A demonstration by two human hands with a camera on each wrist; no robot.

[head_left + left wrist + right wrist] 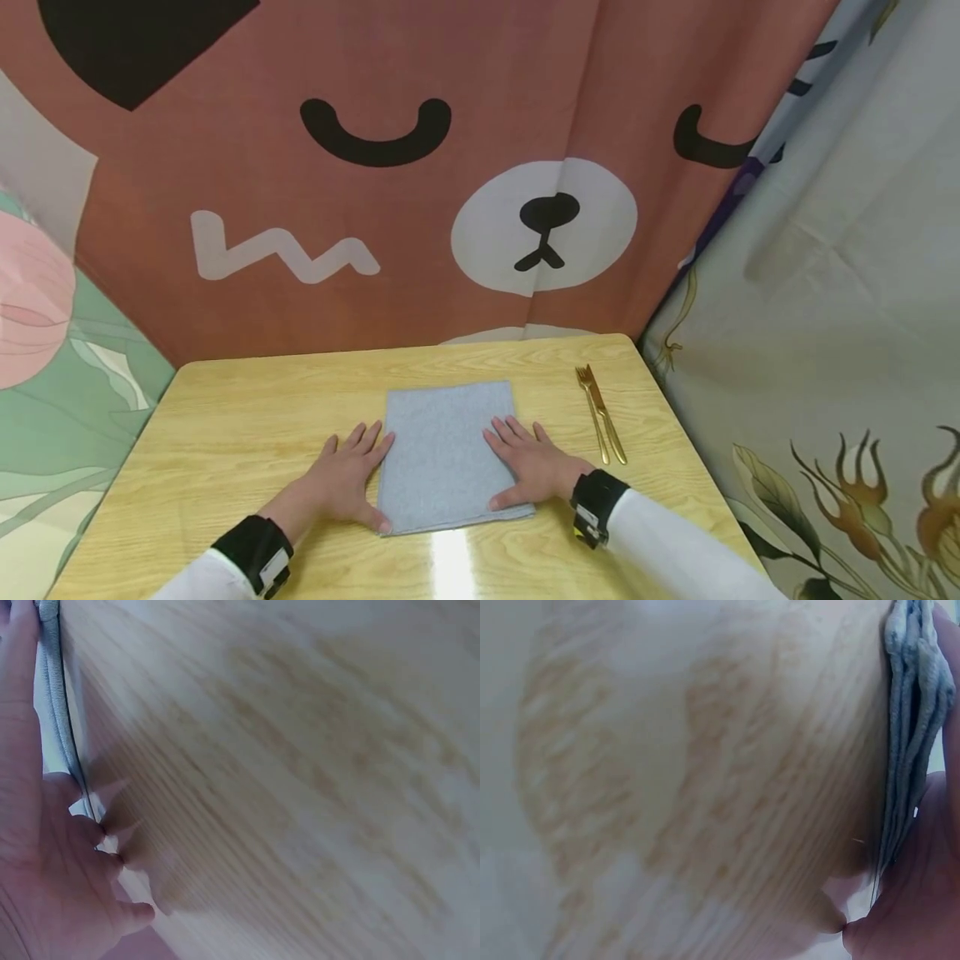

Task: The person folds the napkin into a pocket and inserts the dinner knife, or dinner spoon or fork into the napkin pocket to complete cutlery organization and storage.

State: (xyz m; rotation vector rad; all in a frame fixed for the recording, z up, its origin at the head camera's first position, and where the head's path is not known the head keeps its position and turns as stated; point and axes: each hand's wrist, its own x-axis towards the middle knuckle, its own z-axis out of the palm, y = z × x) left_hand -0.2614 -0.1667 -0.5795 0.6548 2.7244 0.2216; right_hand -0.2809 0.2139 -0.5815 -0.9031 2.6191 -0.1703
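A grey-blue cloth (446, 458), folded into a near square of several layers, lies flat on the wooden table. My left hand (341, 479) is spread at its left edge, with thumb and index fingertips touching the border. On the right side, my right hand (528, 462) rests with spread fingers over the cloth's right edge. In the left wrist view, the cloth's edge (54, 690) runs beside the left hand (52, 877). The stacked layers of the cloth (911, 727) show next to the right hand (922, 892) in the right wrist view.
A gold fork (594, 417) and a gold knife (609, 421) lie close together on the table (247, 408), right of the cloth. Behind the table hangs a reddish-brown curtain (420, 317) with a bear face. A pale flowered curtain (810, 333) borders the right side.
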